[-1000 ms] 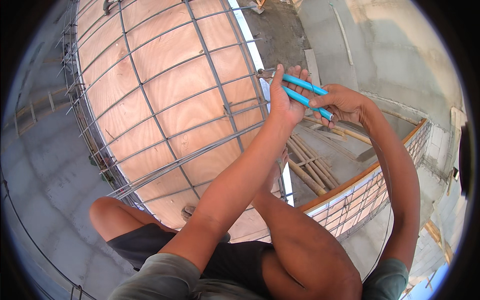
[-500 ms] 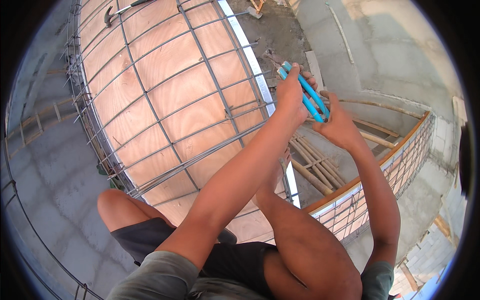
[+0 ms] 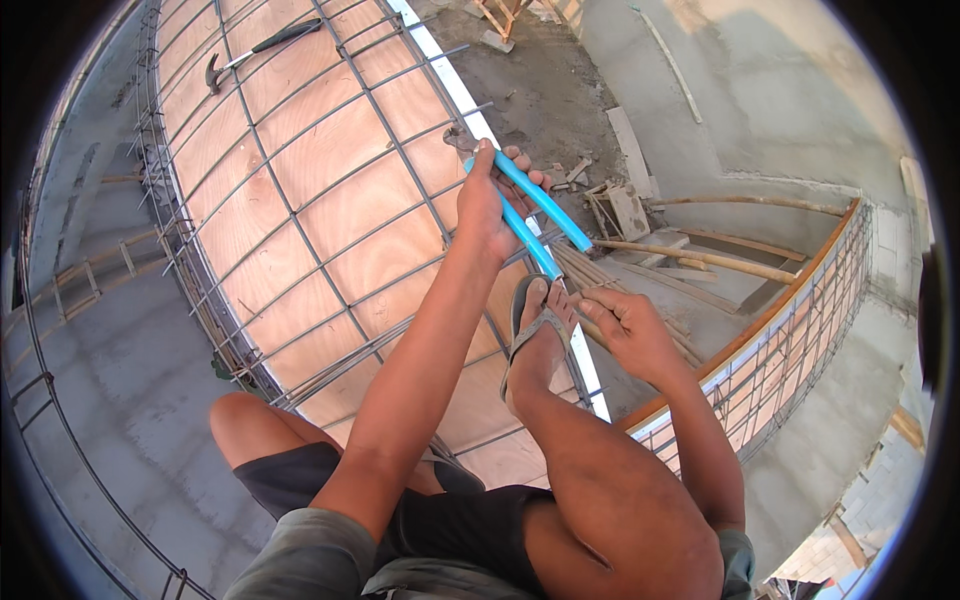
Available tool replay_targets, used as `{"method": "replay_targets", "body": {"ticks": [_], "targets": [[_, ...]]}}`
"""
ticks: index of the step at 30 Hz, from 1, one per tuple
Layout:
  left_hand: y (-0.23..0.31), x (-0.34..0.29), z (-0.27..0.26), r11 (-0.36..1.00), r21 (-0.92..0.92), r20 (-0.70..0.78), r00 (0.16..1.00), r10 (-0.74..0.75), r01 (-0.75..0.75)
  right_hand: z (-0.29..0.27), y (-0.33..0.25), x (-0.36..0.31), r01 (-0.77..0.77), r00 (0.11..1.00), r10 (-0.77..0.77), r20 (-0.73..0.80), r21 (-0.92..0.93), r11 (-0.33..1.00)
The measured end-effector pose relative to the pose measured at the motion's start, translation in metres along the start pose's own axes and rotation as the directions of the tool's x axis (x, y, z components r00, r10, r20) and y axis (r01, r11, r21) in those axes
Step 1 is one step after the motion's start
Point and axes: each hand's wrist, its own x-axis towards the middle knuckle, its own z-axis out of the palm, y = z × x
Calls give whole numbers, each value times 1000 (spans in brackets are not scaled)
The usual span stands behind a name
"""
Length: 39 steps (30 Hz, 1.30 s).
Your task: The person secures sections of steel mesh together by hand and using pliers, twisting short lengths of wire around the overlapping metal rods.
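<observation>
Blue-handled pincers are gripped in my left hand, close to their jaws, with the two handles spread and pointing toward my right side. Their metal head shows only partly beyond my thumb. Just past the lower handle's end is my right hand, apart from the pincers. Its fingers are pinched together, and I cannot make out what is between them. Beneath the hands lies a rebar grid over plywood formwork. My sandalled foot rests at the formwork's right edge, below the handle tips.
A claw hammer lies on the grid at the far left. Loose rods cross the near bars. Bar ends stick out past the white edge strip. To the right is a lower space with bamboo poles and another rebar-covered form.
The pincers and my left hand have moved left and nearer me. My right hand has come off the handles and dropped down beside my foot. More of the hammer shows.
</observation>
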Motion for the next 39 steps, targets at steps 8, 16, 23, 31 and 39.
{"method": "replay_targets", "body": {"ticks": [8, 16, 23, 31, 39], "targets": [[0, -13, 6, 996, -5, -117, 989, 91, -93, 6, -13, -3, -51, 999, 51, -1, 159, 986], [31, -50, 5, 963, 266, -179, 979, 101, -51, 25, -3, 4, -434, 899, 172, 401, 776, 457], [25, -67, -14, 881, 451, -297, 907, 297, -141, 47, -16, 3, 29, 999, -34, 15, 234, 972], [24, -92, -14, 832, 487, -218, 885, 411, -267, 43, -18, 13, -139, 989, 37, 140, 850, 508], [62, -113, -43, 746, 627, -177, 892, 415, -223, 40, -51, 18, 123, 964, -13, -266, 404, 907]]}}
